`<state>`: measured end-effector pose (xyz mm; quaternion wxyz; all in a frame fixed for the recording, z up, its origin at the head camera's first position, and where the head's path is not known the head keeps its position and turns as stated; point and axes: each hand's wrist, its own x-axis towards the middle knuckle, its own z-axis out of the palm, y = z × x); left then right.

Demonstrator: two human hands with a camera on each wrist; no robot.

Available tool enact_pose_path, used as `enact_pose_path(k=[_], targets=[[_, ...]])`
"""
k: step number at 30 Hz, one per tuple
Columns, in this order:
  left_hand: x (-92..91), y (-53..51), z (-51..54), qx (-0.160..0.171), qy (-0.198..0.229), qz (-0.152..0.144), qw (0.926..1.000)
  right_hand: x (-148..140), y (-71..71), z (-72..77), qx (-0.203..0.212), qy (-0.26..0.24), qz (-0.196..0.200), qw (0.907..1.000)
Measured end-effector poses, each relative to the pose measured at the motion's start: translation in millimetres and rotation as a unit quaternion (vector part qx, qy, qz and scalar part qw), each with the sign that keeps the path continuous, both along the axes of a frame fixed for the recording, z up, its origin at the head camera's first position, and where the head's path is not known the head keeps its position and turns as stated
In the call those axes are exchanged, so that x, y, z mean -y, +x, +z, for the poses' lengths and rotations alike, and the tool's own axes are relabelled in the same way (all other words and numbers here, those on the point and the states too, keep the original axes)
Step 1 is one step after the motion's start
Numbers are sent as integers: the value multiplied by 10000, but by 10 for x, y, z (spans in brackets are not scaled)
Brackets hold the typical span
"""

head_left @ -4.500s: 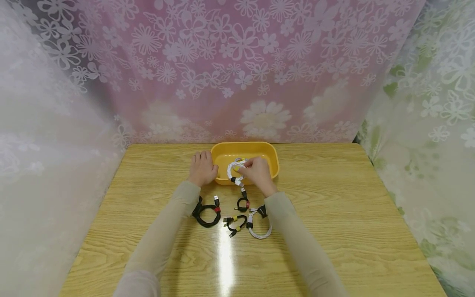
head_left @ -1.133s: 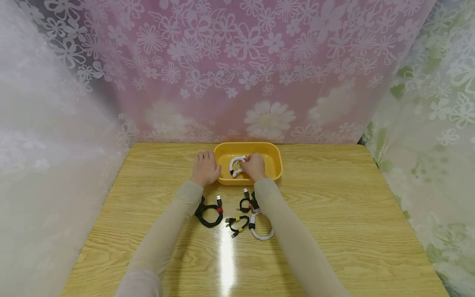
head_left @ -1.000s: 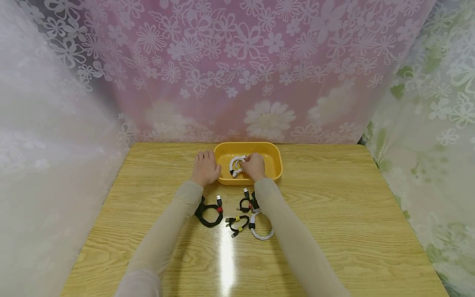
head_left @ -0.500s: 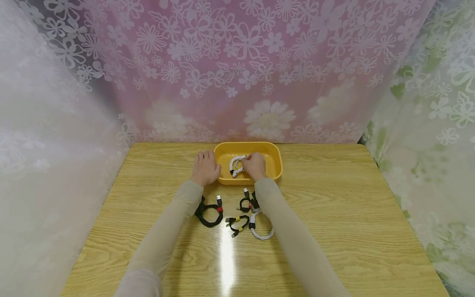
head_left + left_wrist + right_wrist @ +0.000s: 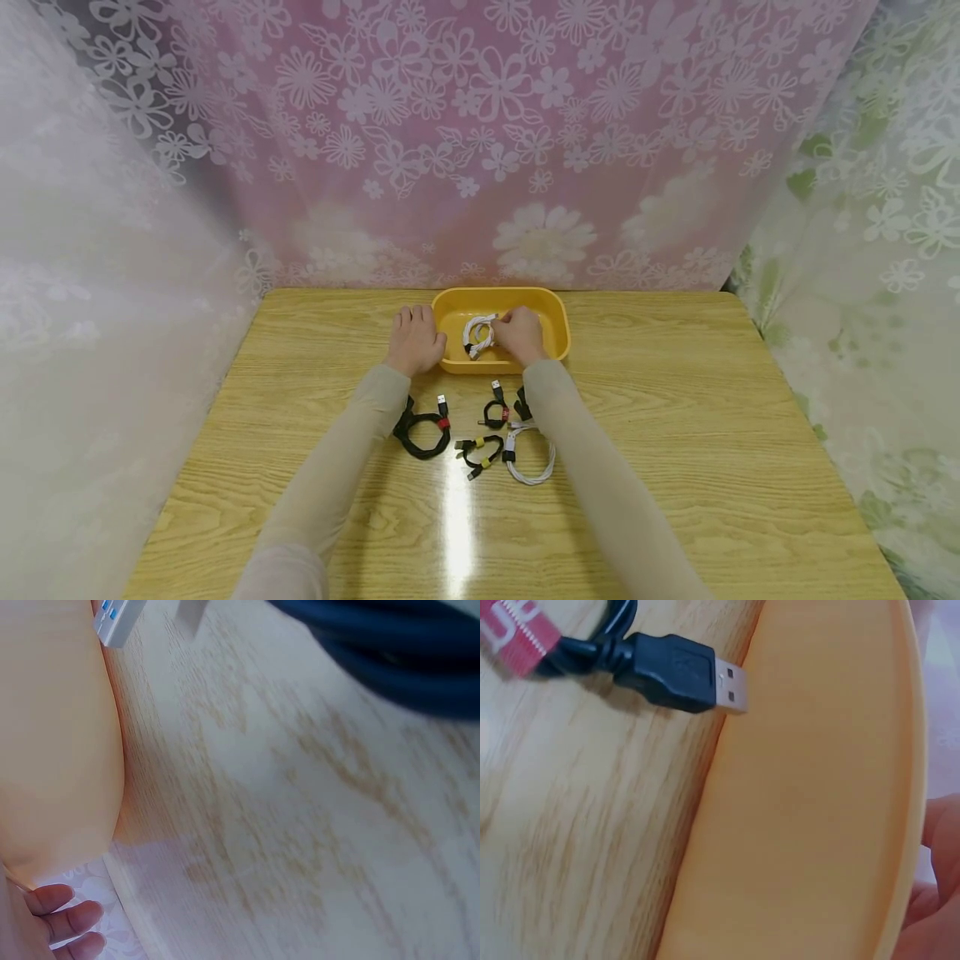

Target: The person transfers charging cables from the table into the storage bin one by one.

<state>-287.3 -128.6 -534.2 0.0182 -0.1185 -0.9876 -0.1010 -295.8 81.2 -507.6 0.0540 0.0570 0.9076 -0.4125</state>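
Observation:
A yellow plastic basin stands at the table's back edge. In it lies a coiled white braided cable with a black strap; a bit of yellow shows inside the coil. My right hand is in the basin, bent fingertips at the coil's right edge; whether they still pinch it is hidden. At the basin's left end rests my left hand, its thumb against the rim. Its fingers lie loosely outside the end wall in the left wrist view.
Coiled cables lie in front of the basin: a black one with a red tie, a small black USB one, a black one with yellow ties, and a white one. Floral cloth hangs behind the table.
My right hand has lowered the white cable from the basin's front rim into the basin, then shifted slightly right, showing more of the coil. My left hand has stayed at the basin's end.

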Motion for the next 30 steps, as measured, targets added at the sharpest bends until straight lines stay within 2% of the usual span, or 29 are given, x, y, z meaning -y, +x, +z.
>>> enact_pose_path(k=[14,23,30], targets=[[-12,26,36,66,-24,-38,10000,-77,145,184,-325,12,136,9994],[-8,21,34,-36,69,-44,10000,-103,223,306,-604,108,296,9977],[-7,36,61,120,129,-17,9998,-107,286,364,-792,166,463,9956]])
